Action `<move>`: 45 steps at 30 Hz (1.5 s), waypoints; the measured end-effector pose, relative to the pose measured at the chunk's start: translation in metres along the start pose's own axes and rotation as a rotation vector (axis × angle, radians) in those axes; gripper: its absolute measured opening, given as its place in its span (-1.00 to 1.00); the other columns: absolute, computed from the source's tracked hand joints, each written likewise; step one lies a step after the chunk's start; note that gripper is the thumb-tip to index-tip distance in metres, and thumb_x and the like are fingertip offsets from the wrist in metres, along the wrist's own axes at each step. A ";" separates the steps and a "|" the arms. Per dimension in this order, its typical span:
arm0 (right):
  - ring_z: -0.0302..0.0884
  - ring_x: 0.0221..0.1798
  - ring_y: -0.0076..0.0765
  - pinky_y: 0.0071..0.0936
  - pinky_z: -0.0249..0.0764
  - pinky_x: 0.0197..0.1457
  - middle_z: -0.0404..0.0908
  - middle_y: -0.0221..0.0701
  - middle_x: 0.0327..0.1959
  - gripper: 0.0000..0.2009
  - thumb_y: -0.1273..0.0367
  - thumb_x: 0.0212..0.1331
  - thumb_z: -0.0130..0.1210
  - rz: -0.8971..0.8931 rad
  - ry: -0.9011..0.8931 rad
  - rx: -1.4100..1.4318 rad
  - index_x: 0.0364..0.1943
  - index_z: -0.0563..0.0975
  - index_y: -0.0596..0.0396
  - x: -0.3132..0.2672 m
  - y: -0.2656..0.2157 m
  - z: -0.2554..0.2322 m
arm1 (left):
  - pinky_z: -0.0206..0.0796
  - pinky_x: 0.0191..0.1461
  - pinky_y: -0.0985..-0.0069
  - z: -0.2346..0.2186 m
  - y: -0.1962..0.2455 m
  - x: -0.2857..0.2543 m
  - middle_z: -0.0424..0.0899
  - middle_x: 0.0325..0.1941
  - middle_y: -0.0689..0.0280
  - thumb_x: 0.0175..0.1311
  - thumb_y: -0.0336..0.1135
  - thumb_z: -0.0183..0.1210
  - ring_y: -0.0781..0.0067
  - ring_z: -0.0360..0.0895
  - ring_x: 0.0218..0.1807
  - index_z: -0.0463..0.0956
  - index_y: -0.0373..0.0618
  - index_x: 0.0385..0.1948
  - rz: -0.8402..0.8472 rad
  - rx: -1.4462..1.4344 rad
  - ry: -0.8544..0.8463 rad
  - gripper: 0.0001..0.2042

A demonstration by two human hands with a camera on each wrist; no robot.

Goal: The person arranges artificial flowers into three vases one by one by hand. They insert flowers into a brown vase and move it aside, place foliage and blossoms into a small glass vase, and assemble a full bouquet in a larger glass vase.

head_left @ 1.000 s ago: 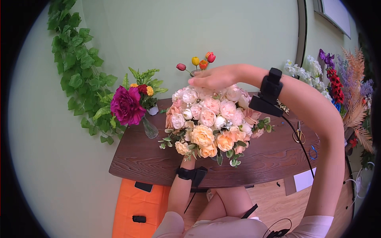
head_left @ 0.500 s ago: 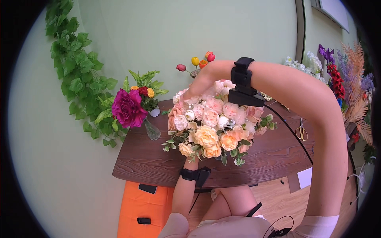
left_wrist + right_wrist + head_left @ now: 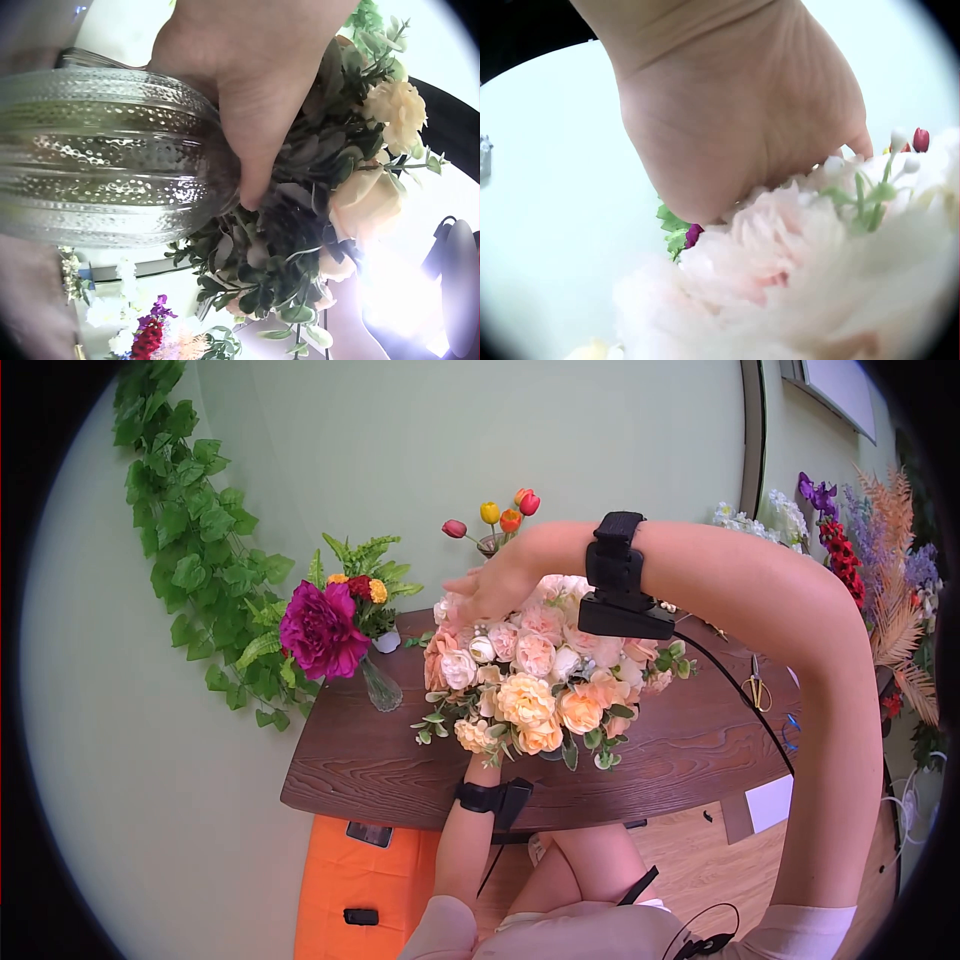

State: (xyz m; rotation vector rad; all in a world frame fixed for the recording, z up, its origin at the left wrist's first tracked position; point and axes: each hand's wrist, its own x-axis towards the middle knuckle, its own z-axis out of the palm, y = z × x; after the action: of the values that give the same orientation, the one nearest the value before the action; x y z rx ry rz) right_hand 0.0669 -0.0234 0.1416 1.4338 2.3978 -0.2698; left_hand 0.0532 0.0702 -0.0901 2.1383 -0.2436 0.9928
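Note:
A large bouquet of pink, white and peach flowers [image 3: 535,655] stands over the dark table. Under its blooms, the left hand [image 3: 247,82] grips the neck of a ribbed glass vase [image 3: 112,157], its thumb against the stems and leaves; in the head view the flowers hide this hand. Across the back of the bouquet reaches the right arm, and the right hand [image 3: 495,588] rests on the pale blooms at the back left, fingers extended. In the right wrist view the palm of the right hand [image 3: 742,112] lies against pale pink petals [image 3: 769,232]; most fingertips are hidden.
A glass vase [image 3: 382,688] with a purple bloom [image 3: 323,630] stands left of the bouquet. Tulips [image 3: 510,520] rise behind it. Gold-handled scissors [image 3: 757,693] lie at the right, with more flowers [image 3: 840,560] beyond. Ivy [image 3: 190,570] hangs on the wall.
The right hand has moved left over the bouquet's back; its fingers now show more than half a second ago. The bouquet appears slightly farther right. The left hand stays beneath the flowers.

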 end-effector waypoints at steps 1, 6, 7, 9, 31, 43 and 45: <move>-0.35 0.43 -0.05 -0.18 -0.30 0.43 -0.25 -0.27 0.41 -0.32 -0.12 0.20 -0.47 0.035 -0.091 0.009 0.34 -0.10 -0.08 -0.004 -0.005 -0.004 | 0.11 0.26 0.34 0.002 0.000 0.000 0.36 0.12 0.28 0.09 -0.22 0.13 0.24 0.31 0.15 0.33 -0.02 0.05 -0.003 -0.009 -0.003 -0.56; -0.38 0.44 -0.08 -0.19 -0.34 0.43 -0.28 -0.29 0.41 -0.27 -0.18 0.18 -0.47 0.069 -0.181 0.084 0.34 -0.12 -0.07 -0.014 -0.008 -0.008 | 0.11 0.26 0.34 0.008 0.005 0.008 0.36 0.13 0.28 0.09 -0.21 0.13 0.24 0.30 0.16 0.32 -0.02 0.06 -0.003 -0.046 -0.009 -0.55; -0.37 0.44 -0.11 -0.20 -0.32 0.43 -0.27 -0.30 0.41 -0.26 -0.19 0.17 -0.48 0.054 -0.059 0.126 0.34 -0.12 -0.07 -0.018 -0.004 -0.008 | 0.11 0.26 0.34 0.007 0.006 0.009 0.35 0.13 0.28 0.09 -0.21 0.13 0.24 0.30 0.16 0.32 -0.02 0.06 -0.003 -0.050 -0.009 -0.55; -0.37 0.44 -0.14 -0.21 -0.30 0.43 -0.25 -0.30 0.41 -0.25 -0.21 0.17 -0.48 0.037 0.060 0.167 0.34 -0.12 -0.07 -0.025 0.009 -0.005 | 0.11 0.26 0.34 0.008 0.007 0.011 0.35 0.13 0.28 0.09 -0.21 0.14 0.23 0.30 0.16 0.32 -0.02 0.06 -0.006 -0.062 -0.006 -0.55; 0.18 0.26 -0.41 -0.48 0.11 0.30 0.19 -0.35 0.26 -0.49 0.04 0.32 -0.42 0.036 0.447 1.276 0.28 0.11 -0.05 -0.055 0.089 0.100 | 0.10 0.27 0.34 0.025 0.019 -0.068 0.32 0.17 0.29 0.08 -0.19 0.15 0.22 0.27 0.19 0.29 -0.01 0.10 -0.189 -0.189 0.218 -0.51; 0.32 0.17 -0.38 -0.48 0.28 0.21 0.23 -0.28 0.23 -0.50 0.13 0.30 -0.28 -0.103 0.441 1.659 0.26 0.12 0.05 -0.055 0.094 0.116 | 0.10 0.28 0.34 0.025 0.019 -0.098 0.30 0.20 0.29 0.07 -0.18 0.17 0.22 0.26 0.20 0.27 0.00 0.12 -0.241 -0.270 0.331 -0.48; 0.29 0.20 -0.37 -0.48 0.25 0.23 0.20 -0.28 0.25 -0.50 0.15 0.29 -0.27 -0.125 0.460 1.667 0.26 0.11 0.07 -0.055 0.092 0.118 | 0.10 0.28 0.34 0.026 0.017 -0.100 0.30 0.20 0.29 0.07 -0.18 0.17 0.21 0.26 0.20 0.27 0.00 0.12 -0.245 -0.289 0.340 -0.48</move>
State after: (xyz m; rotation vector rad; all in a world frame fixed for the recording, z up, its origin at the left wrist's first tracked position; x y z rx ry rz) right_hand 0.1936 -0.0636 0.0537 1.8936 2.4159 -2.6351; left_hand -0.0073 0.0264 -0.1632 1.6629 0.0403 1.0827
